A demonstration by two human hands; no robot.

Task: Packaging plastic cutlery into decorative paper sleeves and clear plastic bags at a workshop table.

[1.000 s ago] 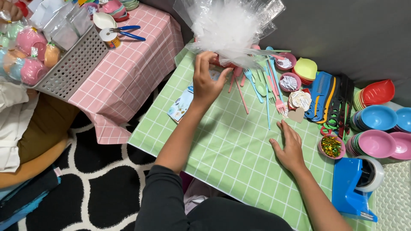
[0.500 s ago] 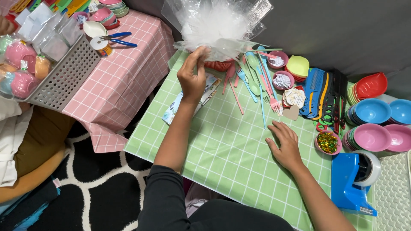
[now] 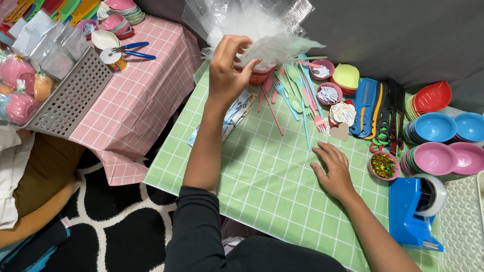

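Down at the bottom centre of the frame, two dark sleeves come in over the green checked table (image 3: 262, 201). Right of centre, the right hand (image 3: 335, 171) lies flat on the cloth, palm down, fingers spread a little and gripping nothing. Just beside it, to the right, sits a small pink cup of glittery bits (image 3: 384, 166), and lower right stands a blue tape dispenser (image 3: 416, 211). Stacks of pink and blue bowls (image 3: 443, 143) fill the right edge.

Moving up the frame, a spread of pastel forks and spoons (image 3: 297, 103) lies across the middle of the table, with a row of combs (image 3: 378, 108) to its right and some paper hearts (image 3: 343, 118) between them.

Higher, at upper centre, the left hand (image 3: 227, 70) is raised, fingers curled in and pinching the clear cellophane wrap (image 3: 257, 27). The wrap billows up to the top edge, gathered around a small red basket (image 3: 257, 75) that stands on the far end of the table, touching the thumb side of that hand.

At upper left, a pink checked table (image 3: 141, 95) carries a grey slotted basket (image 3: 70, 98) and blue-handled scissors (image 3: 133, 49).
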